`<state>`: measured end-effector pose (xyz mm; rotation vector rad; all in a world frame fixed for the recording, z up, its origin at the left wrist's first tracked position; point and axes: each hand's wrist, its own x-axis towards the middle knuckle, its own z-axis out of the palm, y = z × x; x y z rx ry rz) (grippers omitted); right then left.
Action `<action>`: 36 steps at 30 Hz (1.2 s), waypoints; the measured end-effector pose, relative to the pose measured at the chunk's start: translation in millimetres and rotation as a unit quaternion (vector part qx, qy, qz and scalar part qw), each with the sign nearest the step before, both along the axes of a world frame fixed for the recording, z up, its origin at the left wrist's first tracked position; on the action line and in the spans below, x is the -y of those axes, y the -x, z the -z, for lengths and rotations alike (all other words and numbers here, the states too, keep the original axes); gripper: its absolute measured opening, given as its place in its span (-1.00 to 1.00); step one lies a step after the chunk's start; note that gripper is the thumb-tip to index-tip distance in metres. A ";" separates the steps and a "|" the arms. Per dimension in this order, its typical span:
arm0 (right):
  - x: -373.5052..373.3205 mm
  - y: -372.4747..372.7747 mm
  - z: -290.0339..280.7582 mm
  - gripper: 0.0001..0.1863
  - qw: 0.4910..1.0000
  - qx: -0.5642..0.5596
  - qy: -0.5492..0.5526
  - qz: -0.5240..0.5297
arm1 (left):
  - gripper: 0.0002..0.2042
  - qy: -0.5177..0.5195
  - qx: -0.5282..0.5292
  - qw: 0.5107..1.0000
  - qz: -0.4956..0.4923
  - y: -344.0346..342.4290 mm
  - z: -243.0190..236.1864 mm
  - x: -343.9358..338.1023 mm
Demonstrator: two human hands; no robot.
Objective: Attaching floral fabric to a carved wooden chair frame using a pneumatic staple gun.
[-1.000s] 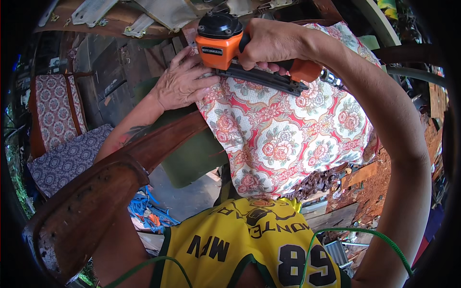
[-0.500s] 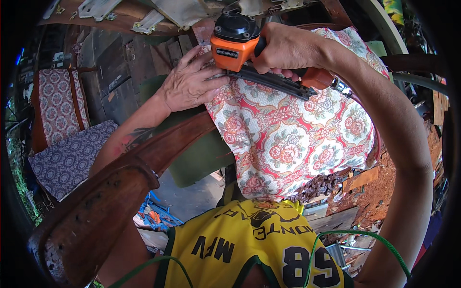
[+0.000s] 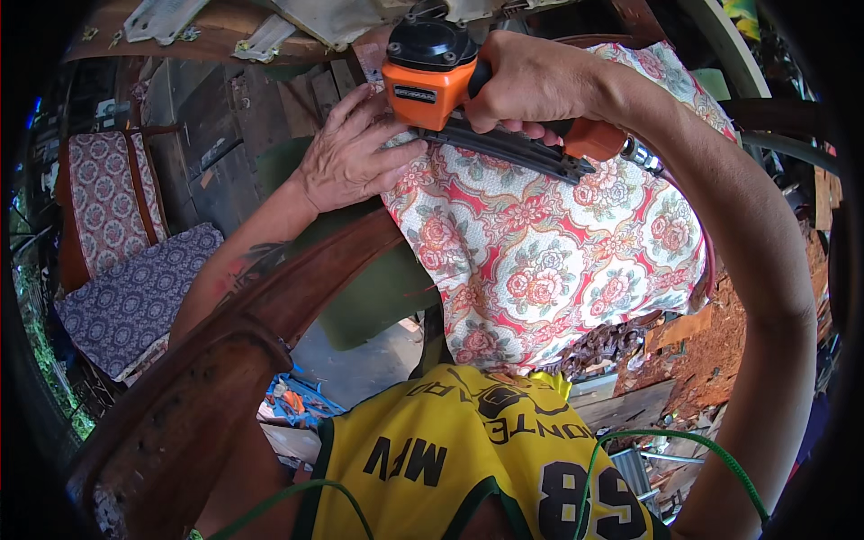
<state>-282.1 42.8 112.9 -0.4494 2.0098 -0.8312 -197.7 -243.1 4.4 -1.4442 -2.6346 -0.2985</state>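
My right hand (image 3: pixel 540 83) is wrapped round the handle of an orange and black air stapler (image 3: pixel 430 76). The tool's nose and long dark magazine rest against cloth with red and white flowers (image 3: pixel 540 261), which covers a seat or cushion. My left hand (image 3: pixel 355 148) lies palm down on the left edge of this cloth, fingers spread, right beside the stapler's nose. The exact contact point under the tool is hidden. A curved brown wooden arm (image 3: pixel 315 270) runs from the cloth's left edge down past my left forearm.
An air hose joins the stapler at a metal coupling (image 3: pixel 641 157). Green padding (image 3: pixel 373 297) lies beneath the wooden arm. Patterned upholstered pieces (image 3: pixel 144 292) stand at the left. Wooden framing (image 3: pixel 211 45) crosses the far side. Scraps and boards (image 3: pixel 630 403) litter the ground at right.
The stapler and my right hand have shifted slightly left, and the whole view has moved a little too. My left hand stays on the cloth's edge.
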 end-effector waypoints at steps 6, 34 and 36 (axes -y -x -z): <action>1.8 -1.6 -3.4 -0.75 1.000 0.008 0.000 -0.003 | -0.65 -0.015 0.054 0.998 -0.010 -2.6 21.7 8.8; 2.7 -4.0 1.3 -0.68 1.000 0.025 0.002 -0.004 | -0.36 -0.452 0.242 0.831 -0.217 -22.3 61.2 -32.8; -1.7 -2.0 -0.5 -0.67 0.999 0.025 0.020 0.011 | -0.41 -0.469 0.231 0.824 -0.219 -21.9 58.2 -33.9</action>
